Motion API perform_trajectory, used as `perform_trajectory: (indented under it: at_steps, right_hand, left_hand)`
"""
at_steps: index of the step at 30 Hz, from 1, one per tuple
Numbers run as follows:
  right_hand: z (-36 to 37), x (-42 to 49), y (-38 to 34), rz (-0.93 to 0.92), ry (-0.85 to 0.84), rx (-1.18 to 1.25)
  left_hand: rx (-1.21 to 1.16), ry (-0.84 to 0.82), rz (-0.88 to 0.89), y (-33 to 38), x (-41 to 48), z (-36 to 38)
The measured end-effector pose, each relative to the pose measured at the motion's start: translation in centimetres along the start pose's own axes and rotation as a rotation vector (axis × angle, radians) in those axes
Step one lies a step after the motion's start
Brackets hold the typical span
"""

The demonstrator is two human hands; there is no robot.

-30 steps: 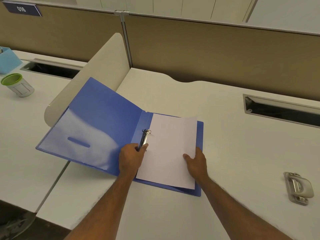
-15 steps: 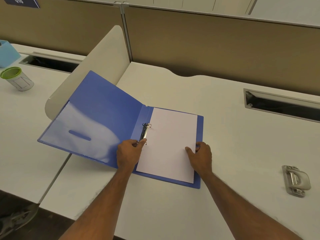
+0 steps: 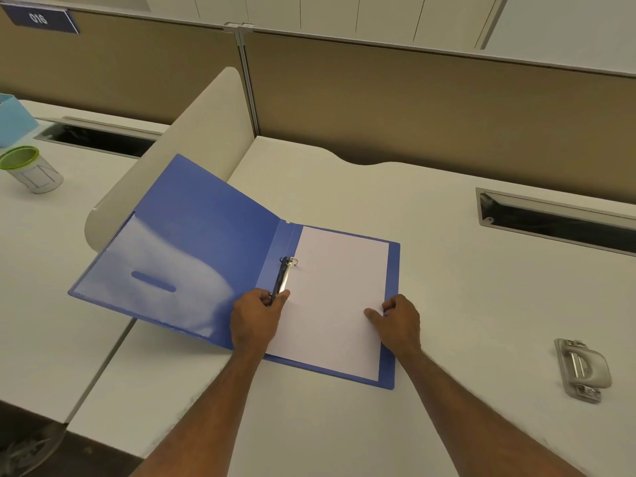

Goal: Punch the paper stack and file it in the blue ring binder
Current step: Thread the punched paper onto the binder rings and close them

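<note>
The blue ring binder [image 3: 206,235] lies open on the white desk, its left cover propped against a low divider. The white paper stack [image 3: 337,287] lies flat on the binder's right half, its left edge at the metal ring mechanism [image 3: 284,273] beside the spine; one ring shows at the top. My left hand [image 3: 254,318] pinches the lower end of the ring mechanism. My right hand [image 3: 401,321] grips the paper stack's right edge, thumb on top of the sheet and fingers curled at the edge. The grey hole punch [image 3: 581,370] lies on the desk far right, away from both hands.
A rounded beige divider [image 3: 192,132] stands behind the binder's left cover. A green-rimmed cup [image 3: 31,170] and a light blue box [image 3: 13,118] sit on the neighbouring desk at left. Cable slots [image 3: 557,218] are cut into the desk at the back right. Brown partition walls close the back.
My right hand has slid from the paper's lower right part up to its right edge. My left hand has stayed at the ring mechanism.
</note>
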State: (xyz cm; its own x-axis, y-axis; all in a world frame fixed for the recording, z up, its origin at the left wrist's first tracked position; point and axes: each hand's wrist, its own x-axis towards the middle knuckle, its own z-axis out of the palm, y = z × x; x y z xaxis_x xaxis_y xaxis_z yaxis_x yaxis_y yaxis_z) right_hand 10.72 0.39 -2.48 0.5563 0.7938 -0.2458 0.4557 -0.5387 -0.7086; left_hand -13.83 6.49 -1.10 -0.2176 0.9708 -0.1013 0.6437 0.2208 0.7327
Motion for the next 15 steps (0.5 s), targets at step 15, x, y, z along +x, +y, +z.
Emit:
perform_trajectory:
  at_steps: [15]
  right_hand:
    - [-0.51,0.53,-0.43,0.051,-0.042,-0.006]
  left_hand:
    - [0.005,0.010,0.017,0.03,-0.18,0.23]
